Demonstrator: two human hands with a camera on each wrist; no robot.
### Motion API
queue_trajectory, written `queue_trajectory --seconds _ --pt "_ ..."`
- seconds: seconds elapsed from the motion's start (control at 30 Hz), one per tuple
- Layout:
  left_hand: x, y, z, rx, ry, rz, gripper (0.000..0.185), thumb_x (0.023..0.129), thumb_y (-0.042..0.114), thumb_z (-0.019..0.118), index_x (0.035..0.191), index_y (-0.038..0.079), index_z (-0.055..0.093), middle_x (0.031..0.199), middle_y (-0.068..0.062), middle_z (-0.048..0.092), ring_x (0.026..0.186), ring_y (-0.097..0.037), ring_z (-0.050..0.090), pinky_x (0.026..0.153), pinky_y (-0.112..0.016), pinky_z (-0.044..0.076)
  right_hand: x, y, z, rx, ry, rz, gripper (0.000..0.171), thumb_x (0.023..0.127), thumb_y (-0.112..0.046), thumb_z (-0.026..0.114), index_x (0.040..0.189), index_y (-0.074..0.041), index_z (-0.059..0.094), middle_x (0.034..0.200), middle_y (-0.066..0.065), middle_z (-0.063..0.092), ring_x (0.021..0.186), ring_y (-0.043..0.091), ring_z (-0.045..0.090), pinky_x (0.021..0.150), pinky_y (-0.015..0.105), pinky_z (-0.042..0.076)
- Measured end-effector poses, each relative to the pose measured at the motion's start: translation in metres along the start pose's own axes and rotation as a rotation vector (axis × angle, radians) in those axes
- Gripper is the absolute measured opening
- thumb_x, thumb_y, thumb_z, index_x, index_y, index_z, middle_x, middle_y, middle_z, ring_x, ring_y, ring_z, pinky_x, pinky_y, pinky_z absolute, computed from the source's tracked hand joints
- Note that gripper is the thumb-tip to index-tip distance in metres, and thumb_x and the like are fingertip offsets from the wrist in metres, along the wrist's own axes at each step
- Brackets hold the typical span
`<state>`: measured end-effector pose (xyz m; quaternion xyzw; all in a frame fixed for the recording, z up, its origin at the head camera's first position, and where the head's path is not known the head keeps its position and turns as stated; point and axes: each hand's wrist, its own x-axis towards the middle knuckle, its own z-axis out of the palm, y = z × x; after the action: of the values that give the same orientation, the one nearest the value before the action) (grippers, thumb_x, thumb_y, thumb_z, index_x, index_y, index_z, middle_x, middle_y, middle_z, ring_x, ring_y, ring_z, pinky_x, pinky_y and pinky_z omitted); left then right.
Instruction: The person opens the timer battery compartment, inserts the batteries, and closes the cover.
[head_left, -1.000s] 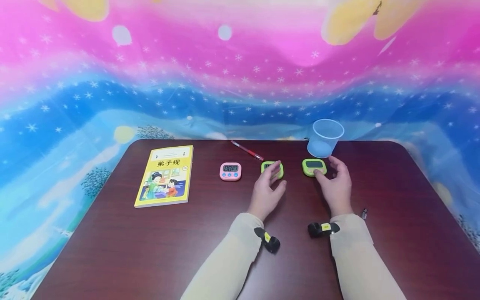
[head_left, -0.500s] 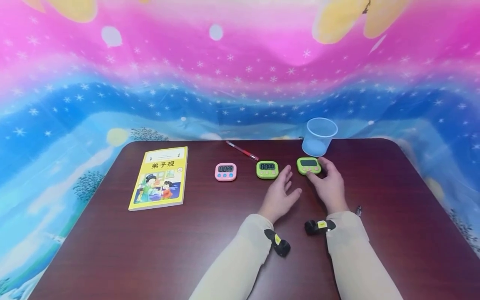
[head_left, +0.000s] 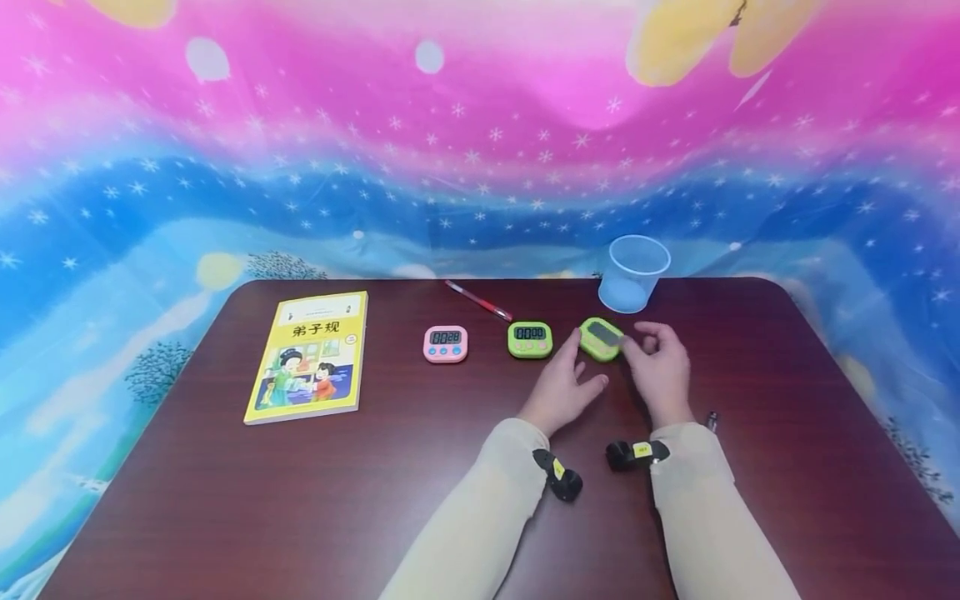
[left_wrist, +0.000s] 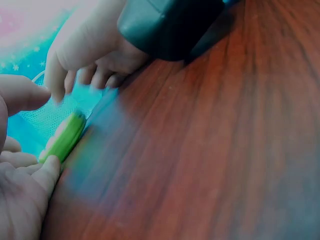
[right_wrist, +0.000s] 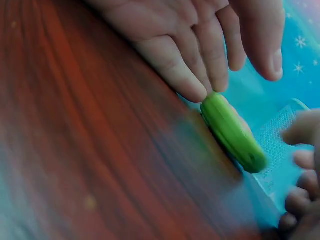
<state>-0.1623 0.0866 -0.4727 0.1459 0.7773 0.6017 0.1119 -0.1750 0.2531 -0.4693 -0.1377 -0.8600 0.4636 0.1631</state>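
A green timer (head_left: 600,339) lies tilted on the dark wooden table (head_left: 300,500) between my hands. My left hand (head_left: 588,364) reaches it from the left, fingers fairly straight, one fingertip (right_wrist: 197,92) touching its end. In the left wrist view the green timer (left_wrist: 65,137) sits edge-on between my left thumb and fingers. My right hand (head_left: 636,337) is just right of it with loosely curled fingers (right_wrist: 300,160) that close on nothing. A second green timer (head_left: 529,339) and a pink timer (head_left: 446,343) stand further left.
A clear plastic cup (head_left: 632,273) stands just behind the held timer. A red pen (head_left: 478,301) lies near the far edge and a yellow book (head_left: 306,356) at the left. A small dark object (head_left: 711,419) lies beside my right sleeve.
My left hand left the middle green timer and moved right. The right green timer slid left and turned, tilted, between both hands. My right hand followed it.
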Motion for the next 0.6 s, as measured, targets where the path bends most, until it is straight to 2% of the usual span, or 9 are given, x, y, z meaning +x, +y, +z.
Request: queue_trajectory --seconds 0.07,0.13,0.27,0.43,0.53,0.6 --pt "0.0003 0.0012 0.0001 0.024 -0.002 0.0 0.081 0.096 0.016 0.068 0.16 0.01 0.02 0.164 -0.004 0.027 0.137 -0.017 0.047 0.106 -0.017 0.043 -0.0009 -0.0018 0.0003 0.004 0.053 0.008 0.035 0.092 -0.023 0.07 0.121 -0.005 0.066 0.087 0.009 0.056 0.078 0.018 0.05 0.069 0.029 0.041" --pt "0.0 0.0026 0.0001 0.044 -0.003 -0.003 0.08 0.096 0.017 0.069 0.16 0.01 0.022 0.162 -0.004 0.03 0.136 -0.015 0.048 0.106 -0.017 0.043 -0.0019 -0.0024 0.0004 0.005 0.045 0.012 0.031 0.092 -0.024 0.07 0.117 -0.005 0.067 0.083 0.007 0.055 0.074 0.015 0.049 0.066 0.025 0.039" --pt "-0.0011 0.0034 -0.0007 0.058 -0.003 0.01 0.077 0.095 0.017 0.07 0.159 0.01 0.027 0.159 -0.004 0.038 0.134 -0.014 0.051 0.105 -0.017 0.044 -0.0049 -0.0043 0.0015 -0.032 -0.048 -0.007 0.036 0.093 -0.025 0.07 0.121 -0.003 0.065 0.099 0.011 0.06 0.084 0.018 0.054 0.073 0.025 0.043" --pt "-0.003 0.0018 -0.0009 -0.012 0.02 0.007 0.072 0.093 0.015 0.072 0.155 0.01 0.034 0.142 -0.004 0.054 0.118 -0.009 0.061 0.096 -0.017 0.051 -0.0082 -0.0043 0.0011 -0.042 -0.077 -0.003 0.04 0.094 -0.026 0.068 0.127 -0.003 0.063 0.118 0.018 0.062 0.104 0.03 0.058 0.087 0.037 0.047" --pt "-0.0047 0.0011 -0.001 -0.032 0.06 0.001 0.07 0.092 0.015 0.074 0.153 0.011 0.038 0.136 -0.005 0.054 0.103 -0.005 0.064 0.087 -0.017 0.055 -0.0092 -0.0038 0.0015 -0.013 -0.087 0.013 0.041 0.096 -0.026 0.067 0.13 -0.004 0.062 0.123 0.019 0.064 0.115 0.032 0.058 0.097 0.043 0.048" --pt "-0.0056 0.0009 -0.0015 -0.012 0.074 -0.007 0.072 0.092 0.017 0.074 0.153 0.013 0.037 0.141 -0.004 0.048 0.097 -0.002 0.064 0.084 -0.016 0.055 -0.0097 -0.0036 0.0022 -0.006 -0.089 0.017 0.041 0.096 -0.026 0.066 0.13 -0.004 0.061 0.122 0.019 0.065 0.115 0.033 0.058 0.098 0.044 0.048"
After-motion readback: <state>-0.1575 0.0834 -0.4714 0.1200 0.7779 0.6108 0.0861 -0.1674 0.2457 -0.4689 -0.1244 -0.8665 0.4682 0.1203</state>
